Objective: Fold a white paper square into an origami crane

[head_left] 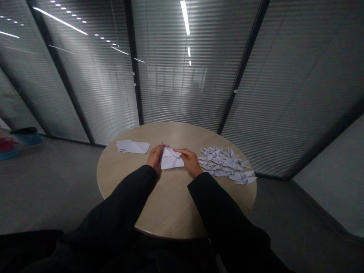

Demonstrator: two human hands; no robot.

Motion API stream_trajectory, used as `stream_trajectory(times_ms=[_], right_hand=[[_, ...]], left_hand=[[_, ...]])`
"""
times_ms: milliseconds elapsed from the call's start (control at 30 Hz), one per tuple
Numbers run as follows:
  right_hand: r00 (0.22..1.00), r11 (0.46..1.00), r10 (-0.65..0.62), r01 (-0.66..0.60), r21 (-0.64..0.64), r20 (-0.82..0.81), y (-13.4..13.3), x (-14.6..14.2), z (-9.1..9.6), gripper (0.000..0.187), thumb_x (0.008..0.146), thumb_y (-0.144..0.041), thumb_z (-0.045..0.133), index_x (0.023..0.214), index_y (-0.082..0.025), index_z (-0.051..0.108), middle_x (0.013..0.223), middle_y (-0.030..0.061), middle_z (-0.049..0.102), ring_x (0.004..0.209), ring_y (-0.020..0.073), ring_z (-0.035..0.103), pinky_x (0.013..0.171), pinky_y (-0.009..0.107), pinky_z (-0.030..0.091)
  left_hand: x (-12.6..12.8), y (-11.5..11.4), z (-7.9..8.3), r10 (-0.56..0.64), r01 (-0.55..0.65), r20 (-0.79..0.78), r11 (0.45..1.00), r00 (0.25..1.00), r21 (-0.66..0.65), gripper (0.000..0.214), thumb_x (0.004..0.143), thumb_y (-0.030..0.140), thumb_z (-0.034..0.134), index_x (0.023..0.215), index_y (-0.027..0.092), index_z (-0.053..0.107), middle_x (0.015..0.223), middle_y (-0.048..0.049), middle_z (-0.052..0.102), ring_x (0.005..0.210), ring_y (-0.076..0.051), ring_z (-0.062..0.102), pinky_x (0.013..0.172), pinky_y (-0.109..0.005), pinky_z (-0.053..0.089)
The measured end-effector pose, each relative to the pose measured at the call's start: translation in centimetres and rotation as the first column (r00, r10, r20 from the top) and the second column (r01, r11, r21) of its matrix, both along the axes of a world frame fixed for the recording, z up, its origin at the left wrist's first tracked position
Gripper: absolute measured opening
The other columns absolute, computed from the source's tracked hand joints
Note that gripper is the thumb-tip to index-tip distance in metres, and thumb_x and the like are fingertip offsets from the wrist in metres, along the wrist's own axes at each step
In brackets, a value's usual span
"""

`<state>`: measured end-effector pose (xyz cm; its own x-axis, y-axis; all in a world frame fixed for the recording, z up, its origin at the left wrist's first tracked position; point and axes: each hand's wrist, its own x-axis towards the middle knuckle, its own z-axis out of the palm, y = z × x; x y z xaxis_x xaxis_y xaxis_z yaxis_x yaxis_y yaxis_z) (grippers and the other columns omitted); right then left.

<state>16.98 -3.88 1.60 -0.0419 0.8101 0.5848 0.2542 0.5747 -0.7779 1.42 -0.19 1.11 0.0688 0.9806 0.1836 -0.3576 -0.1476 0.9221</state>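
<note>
Left hand (155, 156), right hand (191, 162) apparently pin paper (170, 160), well inside table's rim (170, 232).

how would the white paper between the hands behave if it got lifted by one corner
Probably floppy: the folded paper is a thin sheet lying flat on the table, though its folds may stiffen it. Likely light, so a nudge could slide it on the smooth tabletop. It likely creases easily; the left hand and right hand rest on its edges.
</note>
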Motion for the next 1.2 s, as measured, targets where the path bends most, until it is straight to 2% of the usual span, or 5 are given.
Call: stream_trajectory(times_ms=[300,433,600,867,1200], right_hand=[[0.995,0.996,0.055,-0.06,-0.061,-0.082,-0.5,-0.1,0.4,0.03,0.075,-0.021,0.043,0.086,-0.022,0.071,0.092,0.0026,0.067,0.088,0.0164,0.058,0.078,0.029,0.042],[0.984,0.981,0.033,-0.066,-0.185,-0.177,-0.5,-0.5,0.3,0.026,0.074,-0.034,0.056,0.094,-0.02,0.065,0.075,0.0006,0.066,0.071,0.015,0.058,0.064,0.026,0.042],[0.99,0.977,0.035,-0.063,-0.206,-0.138,0.1,-0.7,-0.4,0.022,0.066,-0.038,0.067,0.069,-0.018,0.06,0.063,-0.0014,0.061,0.061,0.0125,0.055,0.058,0.024,0.04],[0.996,0.979,0.016,-0.033,-0.199,-0.09,0.8,-0.1,-1.0,0.02,0.068,-0.037,0.064,0.07,-0.017,0.061,0.066,0.0004,0.062,0.061,0.0134,0.056,0.059,0.025,0.041],[0.999,0.983,0.044,-0.042,-0.179,0.005,0.9,0.1,-1.0,0.015,0.071,-0.032,0.062,0.071,-0.016,0.06,0.069,0.0015,0.063,0.065,0.0138,0.058,0.063,0.026,0.043]], left_hand=[[-0.3,0.3,-0.2,0.115,-0.105,-0.131,0.991,0.985,0.081,0.033,0.055,0.031,0.077,0.079,0.013,0.062,0.068,-0.0033,0.062,0.059,-0.013,0.055,0.056,-0.026,0.042],[-0.3,0.0,-0.1,0.122,-0.089,-0.208,0.983,0.97,0.158,0.033,0.055,0.031,0.077,0.079,0.014,0.064,0.062,-0.0007,0.059,0.055,-0.012,0.053,0.053,-0.025,0.04],[-0.1,-0.6,0.2,0.109,-0.051,-0.282,0.977,0.953,0.205,0.031,0.054,0.031,0.078,0.076,0.014,0.064,0.06,0.0004,0.059,0.054,-0.011,0.052,0.052,-0.024,0.039],[-0.3,-0.4,0.6,0.126,-0.119,-0.084,0.989,0.988,0.09,0.034,0.051,0.029,0.08,0.076,0.013,0.064,0.07,-0.0057,0.067,0.061,-0.016,0.061,0.06,-0.028,0.047],[-0.9,0.3,0.6,0.23,-0.231,0.045,0.973,0.972,0.014,0.03,0.051,0.025,0.079,0.075,0.015,0.065,0.064,-0.0027,0.065,0.058,-0.013,0.059,0.057,-0.025,0.044]])
